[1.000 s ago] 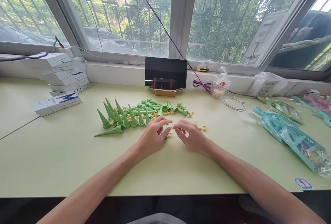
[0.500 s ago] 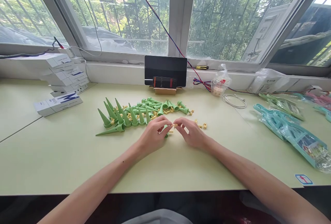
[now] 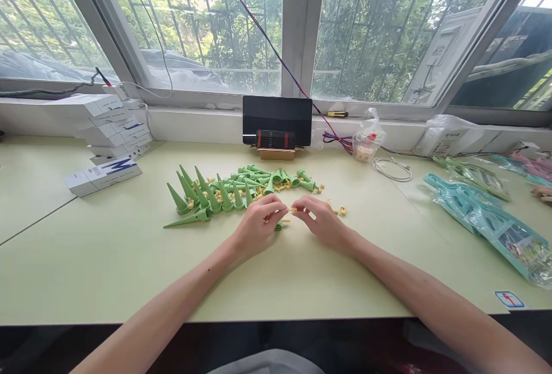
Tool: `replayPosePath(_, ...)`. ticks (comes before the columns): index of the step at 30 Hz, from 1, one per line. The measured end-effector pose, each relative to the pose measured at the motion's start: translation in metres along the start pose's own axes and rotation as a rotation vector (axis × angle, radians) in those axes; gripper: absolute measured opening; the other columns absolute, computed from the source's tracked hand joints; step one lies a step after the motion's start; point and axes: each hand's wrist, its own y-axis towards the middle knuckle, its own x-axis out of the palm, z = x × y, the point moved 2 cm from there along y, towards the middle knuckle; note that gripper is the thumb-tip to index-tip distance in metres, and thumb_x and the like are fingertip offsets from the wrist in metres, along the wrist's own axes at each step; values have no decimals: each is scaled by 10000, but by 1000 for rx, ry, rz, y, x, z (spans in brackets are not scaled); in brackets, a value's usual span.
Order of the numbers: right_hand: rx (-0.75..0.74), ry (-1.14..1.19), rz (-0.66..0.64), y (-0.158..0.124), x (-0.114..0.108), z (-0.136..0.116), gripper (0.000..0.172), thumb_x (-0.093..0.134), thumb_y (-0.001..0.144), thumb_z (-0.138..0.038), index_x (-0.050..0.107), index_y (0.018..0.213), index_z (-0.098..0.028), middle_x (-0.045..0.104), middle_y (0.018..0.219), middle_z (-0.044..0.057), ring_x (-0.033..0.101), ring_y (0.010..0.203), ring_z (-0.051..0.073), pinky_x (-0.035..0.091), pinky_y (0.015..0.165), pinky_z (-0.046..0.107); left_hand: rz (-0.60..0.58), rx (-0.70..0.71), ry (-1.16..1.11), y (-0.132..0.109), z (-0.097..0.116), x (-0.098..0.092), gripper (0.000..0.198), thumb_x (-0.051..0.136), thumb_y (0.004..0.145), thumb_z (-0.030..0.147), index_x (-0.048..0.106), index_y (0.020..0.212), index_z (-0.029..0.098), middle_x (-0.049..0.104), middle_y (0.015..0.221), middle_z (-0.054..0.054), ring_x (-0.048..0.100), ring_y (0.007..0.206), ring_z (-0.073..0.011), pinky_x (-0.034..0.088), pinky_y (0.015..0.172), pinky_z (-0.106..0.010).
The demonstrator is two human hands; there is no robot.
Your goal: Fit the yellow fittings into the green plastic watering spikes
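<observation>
My right hand (image 3: 319, 220) pinches a small yellow plastic piece (image 3: 294, 209) between thumb and fingertips. Close on its left, my left hand (image 3: 261, 218) has its thumb and forefinger pressed together; whatever lies in that pinch is too small to make out. Partly covered by the left hand, a green cone-shaped spike (image 3: 279, 226) lies on the table, with a yellow stem (image 3: 286, 220) beside its end. Beyond the left hand stand several upright green spikes (image 3: 225, 197). More green spikes (image 3: 254, 174) lie in a heap among small yellow pieces, and a few loose yellow pieces (image 3: 342, 211) are right of the hands.
A dark tablet (image 3: 277, 115) with a phone (image 3: 276, 139) before it stands by the window. White boxes (image 3: 103, 177) are at the left. Packaged turquoise plastic tools (image 3: 483, 218) and a coiled white cable (image 3: 391, 170) lie rightward. Another person's fingers (image 3: 544, 193) show at the right edge.
My fingertips have drawn slightly apart, the yellow piece staying at the right hand. The view has shifted a little, and another person's fingers have appeared at the right edge.
</observation>
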Motion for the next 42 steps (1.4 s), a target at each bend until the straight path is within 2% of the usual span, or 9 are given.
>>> replayPosePath(12,-7,5,-2,0,-1,2,125,494,980,-270,604,970,-212,647,883,37,593,788,146,471,730,266,-3,-9,0,1,1,-1,221,484,962,213,616,790,177,564,759,-22,482,661,-122,382,604,-247)
replayPosePath(16,28,79,-11,0,1,1,139,492,975,-271,615,996,-212,655,866,32,596,745,141,482,716,276,-10,-14,14,1,0,0,221,483,962,212,609,783,176,550,747,-16,460,650,-121,367,597,-246)
replayPosePath(19,109,247,12,0,4,2,152,516,957,-307,629,995,-212,650,832,19,575,646,121,495,653,275,-15,-18,22,1,1,0,227,485,960,217,606,772,175,544,736,-12,447,636,-119,359,590,-245)
replayPosePath(26,324,775,136,5,6,9,244,652,860,-420,653,911,-182,585,723,1,522,583,103,475,578,279,7,-19,35,1,1,-2,291,494,954,248,547,680,168,507,688,-3,417,607,-114,340,579,-247)
replayPosePath(30,462,1036,114,6,6,12,278,723,802,-434,669,870,-171,546,688,-5,488,603,98,411,546,251,57,-33,45,3,0,-4,377,480,958,273,459,598,164,423,613,16,355,561,-106,303,545,-247)
replayPosePath(33,495,1122,108,5,6,14,269,747,788,-420,682,852,-167,537,679,-10,457,585,85,379,541,244,84,-96,87,4,-2,-5,344,500,946,296,504,627,165,414,580,30,349,539,-97,300,540,-238)
replayPosePath(37,506,1136,113,5,7,16,264,743,795,-414,675,826,-161,539,670,-11,451,568,81,356,526,239,19,-223,155,2,-7,-4,194,557,895,351,631,831,184,418,525,63,366,489,-92,314,538,-229)
replayPosePath(42,512,1034,153,3,7,19,274,709,819,-423,654,821,-154,590,701,8,487,566,88,384,528,244,-141,-296,207,-1,-12,0,229,552,869,395,655,922,198,420,507,68,397,480,-105,306,528,-233)
